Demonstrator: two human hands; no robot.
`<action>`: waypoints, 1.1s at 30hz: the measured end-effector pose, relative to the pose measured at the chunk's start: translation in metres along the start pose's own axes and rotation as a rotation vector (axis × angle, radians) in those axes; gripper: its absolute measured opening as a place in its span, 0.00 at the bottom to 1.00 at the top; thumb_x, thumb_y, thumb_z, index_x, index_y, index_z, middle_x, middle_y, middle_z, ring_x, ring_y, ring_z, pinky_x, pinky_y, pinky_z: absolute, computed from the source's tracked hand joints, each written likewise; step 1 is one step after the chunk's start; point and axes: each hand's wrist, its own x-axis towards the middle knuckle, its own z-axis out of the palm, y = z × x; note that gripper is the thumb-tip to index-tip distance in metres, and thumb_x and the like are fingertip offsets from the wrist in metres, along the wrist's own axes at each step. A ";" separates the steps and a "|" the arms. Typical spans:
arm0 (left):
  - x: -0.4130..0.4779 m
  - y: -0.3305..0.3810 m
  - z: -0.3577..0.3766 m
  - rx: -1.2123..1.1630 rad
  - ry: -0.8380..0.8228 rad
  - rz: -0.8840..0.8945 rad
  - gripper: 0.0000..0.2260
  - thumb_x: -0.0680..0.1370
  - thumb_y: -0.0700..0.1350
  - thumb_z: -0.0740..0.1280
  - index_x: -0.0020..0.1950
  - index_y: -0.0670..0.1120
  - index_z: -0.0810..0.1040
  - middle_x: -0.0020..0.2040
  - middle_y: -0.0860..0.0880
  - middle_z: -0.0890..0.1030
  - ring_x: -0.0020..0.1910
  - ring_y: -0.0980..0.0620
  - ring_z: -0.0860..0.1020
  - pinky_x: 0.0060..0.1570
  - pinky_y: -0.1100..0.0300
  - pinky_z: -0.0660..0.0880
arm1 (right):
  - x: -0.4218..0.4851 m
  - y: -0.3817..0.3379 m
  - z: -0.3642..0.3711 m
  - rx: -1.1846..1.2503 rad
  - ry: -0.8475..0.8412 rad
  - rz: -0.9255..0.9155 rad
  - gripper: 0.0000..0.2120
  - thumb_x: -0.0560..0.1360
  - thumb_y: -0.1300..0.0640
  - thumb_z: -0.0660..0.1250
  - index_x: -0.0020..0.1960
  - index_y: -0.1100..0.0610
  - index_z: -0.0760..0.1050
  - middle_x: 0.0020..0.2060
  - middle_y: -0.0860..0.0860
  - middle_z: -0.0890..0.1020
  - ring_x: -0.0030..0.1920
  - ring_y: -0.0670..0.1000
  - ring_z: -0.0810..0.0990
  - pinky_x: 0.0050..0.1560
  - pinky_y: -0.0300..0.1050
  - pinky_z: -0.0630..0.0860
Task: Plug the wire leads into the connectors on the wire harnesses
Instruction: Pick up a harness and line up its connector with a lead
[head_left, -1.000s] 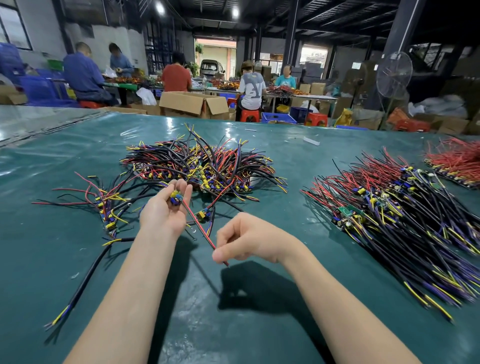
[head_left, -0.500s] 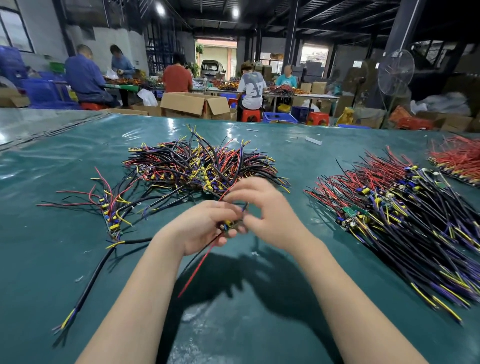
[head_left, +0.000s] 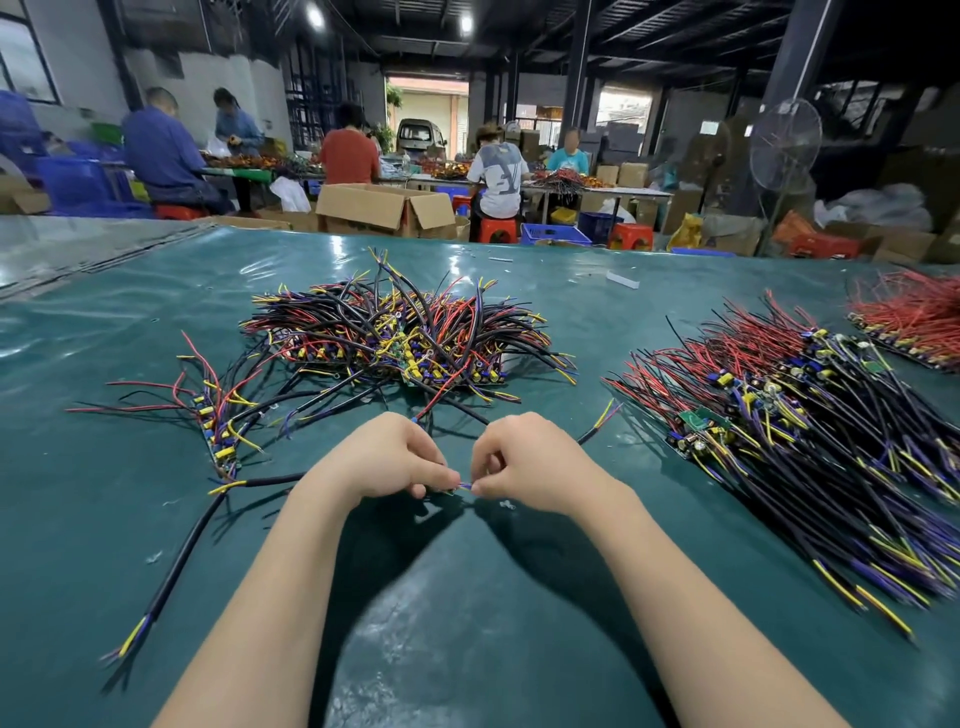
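Note:
My left hand (head_left: 387, 460) and my right hand (head_left: 535, 462) meet low over the green table (head_left: 467, 623), fingertips pinched together. Between them shows a short bit of blue and yellow wire lead (head_left: 464, 487). My left hand grips a small connector piece, mostly hidden by its fingers; a red wire (head_left: 441, 397) runs up from it. A black cable (head_left: 597, 428) with coloured ends sticks out to the right behind my right hand. A tangled heap of harnesses (head_left: 405, 338) lies just beyond my hands.
A large stack of harnesses (head_left: 810, 431) covers the table's right side, and red wires (head_left: 914, 317) lie at the far right. A few loose harnesses (head_left: 218, 415) and a long black cable (head_left: 171, 571) lie at left. Several people work at tables beyond.
My hands came together from apart, then dropped closer to me and lower over the table. The red wire that hung below them now runs upward from my left hand.

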 end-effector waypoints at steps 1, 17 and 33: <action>0.001 -0.001 0.000 0.002 -0.001 0.018 0.04 0.69 0.47 0.73 0.35 0.50 0.82 0.29 0.50 0.80 0.30 0.53 0.73 0.38 0.60 0.66 | 0.000 -0.002 0.002 -0.003 0.001 -0.012 0.05 0.70 0.55 0.69 0.46 0.51 0.80 0.30 0.43 0.70 0.40 0.48 0.70 0.36 0.40 0.64; 0.011 0.002 0.014 -0.249 0.154 0.152 0.06 0.73 0.48 0.70 0.49 0.51 0.76 0.36 0.49 0.84 0.34 0.56 0.80 0.36 0.58 0.76 | 0.002 0.006 -0.001 0.002 0.178 0.088 0.10 0.71 0.48 0.68 0.49 0.51 0.80 0.41 0.48 0.78 0.48 0.53 0.76 0.42 0.44 0.67; 0.013 0.004 0.025 -0.239 0.301 0.181 0.08 0.75 0.46 0.66 0.38 0.57 0.76 0.39 0.53 0.83 0.42 0.51 0.80 0.43 0.56 0.74 | -0.041 0.124 -0.031 -0.172 0.778 1.107 0.10 0.72 0.59 0.66 0.53 0.58 0.79 0.58 0.59 0.76 0.61 0.60 0.69 0.59 0.55 0.61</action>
